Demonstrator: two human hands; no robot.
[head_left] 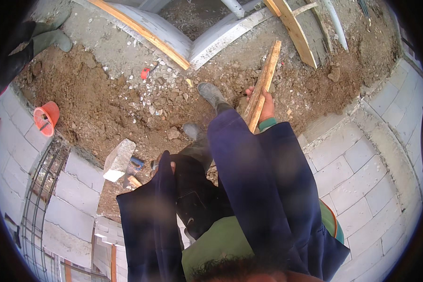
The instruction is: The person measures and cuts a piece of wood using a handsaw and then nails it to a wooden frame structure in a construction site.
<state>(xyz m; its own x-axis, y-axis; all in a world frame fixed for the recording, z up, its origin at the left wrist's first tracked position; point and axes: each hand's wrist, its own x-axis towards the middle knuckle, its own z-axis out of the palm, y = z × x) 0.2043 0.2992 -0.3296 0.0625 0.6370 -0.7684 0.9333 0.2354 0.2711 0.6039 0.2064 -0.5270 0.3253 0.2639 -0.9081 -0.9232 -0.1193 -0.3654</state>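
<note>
Clock: read about the middle of the view, 12 at the top edge.
Wooden board: the rough wooden board [270,66] lies toward 1 o'clock, raised over the soil in the right hand [267,107].
Right fingers: grasping the board around its lower half; fingertips show along its left edge, the palm along its right, below a green cuff [268,124].
Long axis: from a little short of 1 o'clock at the far end to a little short of 7 at the near end, which comes close to the navy sleeve [279,155]. Most of the visible length runs beyond the grip, toward 1.
Nearer hand: the right, in contact with the board. The left hand [173,167], toward 8 o'clock, is well apart from it, the board lying toward 2 from there.
Left fingers: only a sliver shows past dark cloth; whether they are clenched or loose, I cannot tell.
Beside the left hand: a blue-handled tool [136,164] and a pale block [119,160], toward half past 8.
Orange bucket: the orange bucket [54,113] sits tipped toward 9 o'clock, its mouth facing about 8; a dark, narrow piece lies inside, its kind unclear.
Small red case: the red case [145,74], likely a tape measure, rests on the soil between 10 and 11.
Boots: a grey rubber boot [211,94] stands at 12, left of the board.
Rebar cage: the steel rebar [41,188] runs through a gap in the blockwork, between 8 and 9.
</note>
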